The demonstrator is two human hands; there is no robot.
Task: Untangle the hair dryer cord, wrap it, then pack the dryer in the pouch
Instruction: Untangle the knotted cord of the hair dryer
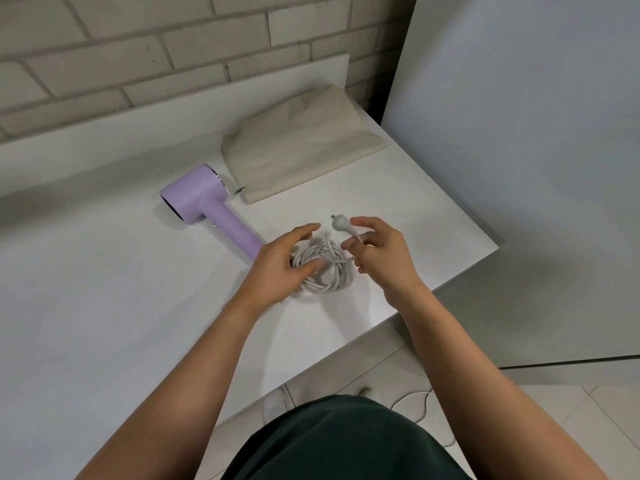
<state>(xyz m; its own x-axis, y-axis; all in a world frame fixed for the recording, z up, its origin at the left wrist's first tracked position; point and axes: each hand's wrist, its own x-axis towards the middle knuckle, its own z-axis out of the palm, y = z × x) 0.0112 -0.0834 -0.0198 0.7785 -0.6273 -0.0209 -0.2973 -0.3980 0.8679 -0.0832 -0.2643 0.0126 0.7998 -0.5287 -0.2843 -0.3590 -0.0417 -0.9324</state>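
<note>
While my left hand grips the coiled cord, my right hand, just right, pinches it behind the plug; the dryer lies far-left, handle toward the cord.

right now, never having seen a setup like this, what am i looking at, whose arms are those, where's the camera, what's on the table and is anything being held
There is no machine here. These are a person's two bare arms, filmed by one wide-angle camera worn on their head, looking forward and down.

On the white table a lilac hair dryer lies on its side. Behind it to the right is a beige fabric pouch. The dryer's white cord sits by its handle, bunched in a loose coil.

The left hand curls over the coil's left side, thumb on the loops. The right hand pinches the cord just behind the plug, which sticks out beyond the fingers.
</note>
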